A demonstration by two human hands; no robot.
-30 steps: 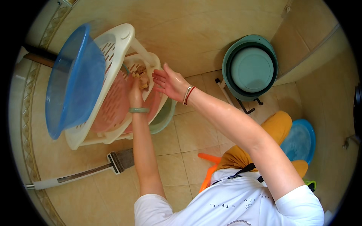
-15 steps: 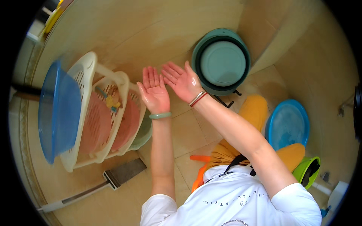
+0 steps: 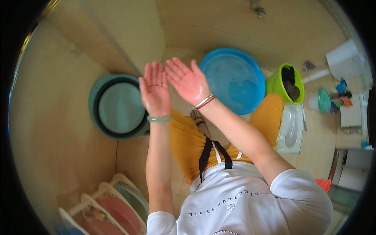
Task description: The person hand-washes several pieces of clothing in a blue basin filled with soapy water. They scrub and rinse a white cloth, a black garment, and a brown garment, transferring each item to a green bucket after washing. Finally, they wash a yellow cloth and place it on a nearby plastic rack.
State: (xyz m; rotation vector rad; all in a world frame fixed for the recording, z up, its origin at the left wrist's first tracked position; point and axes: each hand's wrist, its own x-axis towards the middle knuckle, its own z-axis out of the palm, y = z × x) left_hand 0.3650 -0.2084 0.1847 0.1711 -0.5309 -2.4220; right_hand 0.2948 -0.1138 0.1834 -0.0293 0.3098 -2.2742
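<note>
My left hand (image 3: 156,92) is stretched out palm up, fingers together and straight, with nothing in it. A pale green bangle (image 3: 159,118) circles that wrist, and a thin ring is on one finger. Beside it my right hand (image 3: 190,82) also lies palm up with its fingers extended and empty. Silver and red bracelets (image 3: 204,102) sit on the right wrist. Both palms look wet. Nearest the left hand is a dark green round basin (image 3: 94,102). A blue basin (image 3: 256,72) holding water stands just beyond the right hand.
A lime green bucket (image 3: 273,87) with dark cloth inside stands right of the blue basin. Near it is a white squat toilet (image 3: 290,129). A white rack (image 3: 84,200) holding pink and green basins is at the lower left. A tap (image 3: 258,11) juts from the far wall.
My view has turned to the right: the rack has slid to the lower left, and the blue basin and bucket now sit nearer the middle. Both hands stay outstretched, palms up.
</note>
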